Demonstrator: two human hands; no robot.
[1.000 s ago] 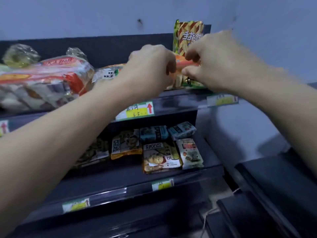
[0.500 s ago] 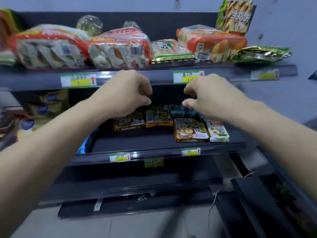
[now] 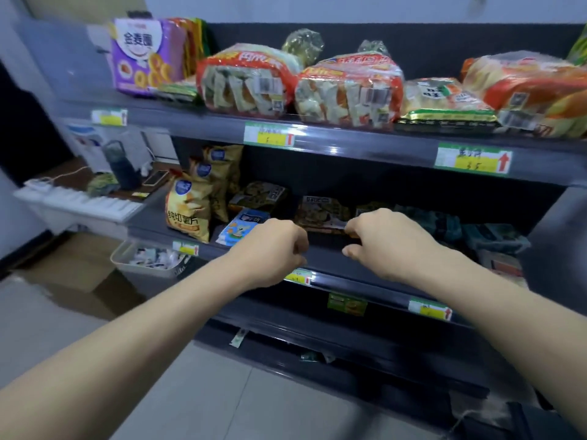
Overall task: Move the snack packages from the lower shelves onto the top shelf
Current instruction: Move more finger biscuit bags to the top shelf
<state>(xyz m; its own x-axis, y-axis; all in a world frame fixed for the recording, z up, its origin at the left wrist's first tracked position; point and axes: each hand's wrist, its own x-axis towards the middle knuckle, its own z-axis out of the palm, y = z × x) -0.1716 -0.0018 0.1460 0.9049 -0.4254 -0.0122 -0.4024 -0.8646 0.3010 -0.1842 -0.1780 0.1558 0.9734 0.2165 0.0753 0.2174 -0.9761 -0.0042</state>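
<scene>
Both hands are out in front of the middle shelf [image 3: 330, 260], holding nothing. Left hand [image 3: 270, 252]: fingers [image 3: 297, 238] curled into a loose fist, thumb tucked against them, hovering over the shelf's front edge just right of a blue pack [image 3: 241, 227]. Right hand [image 3: 390, 246]: fingers [image 3: 360, 222] curled too, with a narrow gap to the thumb; the fingertip sits right at the corner of a dark pack [image 3: 320, 214], and I can't tell if it touches. The two hands are near each other, with bare shelf showing between them. The snacks to be moved are on the middle shelf: yellow chip bags [image 3: 189, 208] upright at the left end, another dark pack [image 3: 260, 195] behind the blue one, and teal packs [image 3: 444, 223] to the right, partly hidden by the right arm. The top shelf [image 3: 349, 144] is already loaded: a purple bag [image 3: 143, 55] upright at the left, then two red bread bags [image 3: 244, 81] side by side, a flat green-edged pack [image 3: 444, 103], and another red bag [image 3: 527, 87] at the right edge. Price tags [image 3: 473, 160] run along the shelf rims. A white basket [image 3: 149, 262] sits on the floor by the left end of the shelving. The frame is motion-blurred and the labels are mostly unreadable.
</scene>
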